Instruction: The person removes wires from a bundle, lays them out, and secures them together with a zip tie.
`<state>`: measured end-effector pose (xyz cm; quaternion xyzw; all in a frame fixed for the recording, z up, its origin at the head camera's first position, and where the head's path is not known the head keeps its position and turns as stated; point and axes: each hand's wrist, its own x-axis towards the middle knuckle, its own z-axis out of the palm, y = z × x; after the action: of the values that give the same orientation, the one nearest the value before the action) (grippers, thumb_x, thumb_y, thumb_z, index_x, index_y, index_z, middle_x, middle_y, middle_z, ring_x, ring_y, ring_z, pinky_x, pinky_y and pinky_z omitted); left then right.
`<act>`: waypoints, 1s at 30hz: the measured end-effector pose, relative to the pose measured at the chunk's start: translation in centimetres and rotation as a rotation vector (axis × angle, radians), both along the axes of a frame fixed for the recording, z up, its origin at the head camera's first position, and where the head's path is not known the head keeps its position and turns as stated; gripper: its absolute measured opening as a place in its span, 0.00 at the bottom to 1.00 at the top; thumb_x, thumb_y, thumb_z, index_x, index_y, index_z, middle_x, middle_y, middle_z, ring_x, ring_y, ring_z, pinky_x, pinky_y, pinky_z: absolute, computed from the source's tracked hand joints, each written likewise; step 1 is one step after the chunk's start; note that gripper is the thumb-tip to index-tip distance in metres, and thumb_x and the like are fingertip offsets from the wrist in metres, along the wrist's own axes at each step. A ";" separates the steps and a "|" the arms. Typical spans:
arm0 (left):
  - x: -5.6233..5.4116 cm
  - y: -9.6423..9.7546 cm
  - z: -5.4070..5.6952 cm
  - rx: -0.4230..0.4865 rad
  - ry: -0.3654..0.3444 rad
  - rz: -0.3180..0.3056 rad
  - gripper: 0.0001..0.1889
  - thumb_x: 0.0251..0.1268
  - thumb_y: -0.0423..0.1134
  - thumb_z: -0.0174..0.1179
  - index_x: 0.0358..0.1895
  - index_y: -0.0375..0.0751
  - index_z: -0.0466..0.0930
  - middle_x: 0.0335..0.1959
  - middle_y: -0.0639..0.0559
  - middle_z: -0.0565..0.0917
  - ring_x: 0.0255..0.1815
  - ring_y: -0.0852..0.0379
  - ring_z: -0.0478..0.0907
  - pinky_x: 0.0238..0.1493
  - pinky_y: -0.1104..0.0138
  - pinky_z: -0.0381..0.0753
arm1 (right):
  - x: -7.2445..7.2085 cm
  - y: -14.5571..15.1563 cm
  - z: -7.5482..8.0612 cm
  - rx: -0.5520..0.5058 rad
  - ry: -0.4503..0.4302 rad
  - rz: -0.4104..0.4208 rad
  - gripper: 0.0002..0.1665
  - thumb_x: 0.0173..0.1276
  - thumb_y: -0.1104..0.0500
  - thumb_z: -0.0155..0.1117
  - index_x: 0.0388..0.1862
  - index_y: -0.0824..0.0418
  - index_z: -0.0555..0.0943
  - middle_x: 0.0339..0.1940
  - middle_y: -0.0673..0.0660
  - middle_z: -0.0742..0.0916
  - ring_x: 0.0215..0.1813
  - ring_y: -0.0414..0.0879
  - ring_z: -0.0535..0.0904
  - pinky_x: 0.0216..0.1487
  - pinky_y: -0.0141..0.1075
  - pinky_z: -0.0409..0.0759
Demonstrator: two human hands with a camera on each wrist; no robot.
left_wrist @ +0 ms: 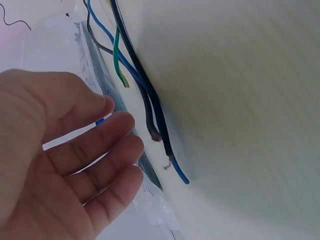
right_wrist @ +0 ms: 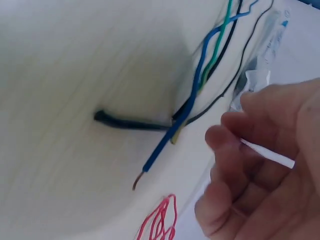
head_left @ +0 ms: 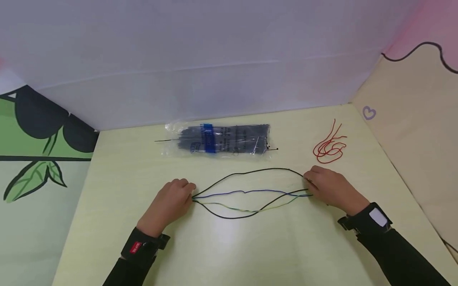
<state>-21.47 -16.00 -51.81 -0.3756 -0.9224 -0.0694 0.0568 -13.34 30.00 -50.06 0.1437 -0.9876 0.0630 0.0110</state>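
Two black wires [head_left: 272, 169], a blue wire [head_left: 247, 192] and a green-yellow wire [head_left: 232, 208] lie across the table, spread in the middle and gathered at both ends. At their left ends is my left hand [head_left: 166, 204]; the left wrist view shows its fingers loosely bent, apart from the wire ends, with nothing between them. My right hand [head_left: 330, 188] is by the right ends. In the right wrist view its fingers [right_wrist: 220, 200] are loosely curled beside the wires and hold nothing. Bare copper shows at the tip of the blue wire [right_wrist: 160, 148].
Behind the wires lies a clear plastic bag [head_left: 232, 139] of dark cable ties with a blue band. A loose coil of thin red cord [head_left: 327, 162] lies at the back right of the pale table [head_left: 214, 254]. A white wall [head_left: 214, 87] rises behind.
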 end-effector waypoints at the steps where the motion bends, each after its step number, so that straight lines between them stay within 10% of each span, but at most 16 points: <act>1: -0.1 0.1 0.1 0.006 0.013 -0.001 0.09 0.54 0.30 0.66 0.40 0.39 0.85 0.30 0.48 0.83 0.28 0.53 0.77 0.32 0.63 0.79 | 0.3 0.3 0.2 -0.008 0.010 -0.026 0.05 0.66 0.60 0.64 0.39 0.57 0.84 0.31 0.49 0.81 0.30 0.38 0.72 0.28 0.33 0.72; 6: 0.1 0.1 0.6 0.052 0.052 0.008 0.08 0.53 0.27 0.64 0.37 0.38 0.85 0.29 0.49 0.82 0.28 0.52 0.77 0.31 0.63 0.78 | 0.8 3.0 1.2 -0.041 0.080 -0.175 0.04 0.65 0.61 0.65 0.37 0.58 0.84 0.29 0.52 0.83 0.28 0.41 0.72 0.22 0.32 0.67; 16: 1.5 -0.1 0.2 0.076 0.003 0.034 0.09 0.51 0.26 0.65 0.34 0.42 0.85 0.26 0.55 0.79 0.27 0.60 0.74 0.28 0.67 0.75 | -3.8 6.9 -0.4 0.033 0.092 -0.291 0.15 0.64 0.62 0.64 0.50 0.61 0.82 0.39 0.63 0.81 0.26 0.49 0.77 0.17 0.38 0.69; 25: 1.3 1.4 0.0 0.104 0.002 0.025 0.09 0.50 0.26 0.65 0.33 0.44 0.84 0.25 0.58 0.76 0.26 0.62 0.70 0.26 0.70 0.70 | -5.4 7.8 -0.9 -0.212 0.456 -0.338 0.06 0.65 0.67 0.64 0.39 0.69 0.85 0.38 0.67 0.85 0.42 0.59 0.83 0.42 0.52 0.82; 30: 0.5 4.8 1.7 0.153 0.042 -0.004 0.07 0.55 0.30 0.66 0.37 0.44 0.86 0.28 0.55 0.81 0.30 0.59 0.77 0.30 0.66 0.78 | -4.7 5.2 0.7 -0.312 0.612 -0.204 0.07 0.62 0.67 0.69 0.39 0.66 0.87 0.36 0.61 0.88 0.41 0.54 0.84 0.41 0.48 0.83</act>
<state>-21.02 -11.22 -50.15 -0.3734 -0.9123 -0.1321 0.1044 -18.08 35.23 -49.38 0.0532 -0.9262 0.1657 0.3344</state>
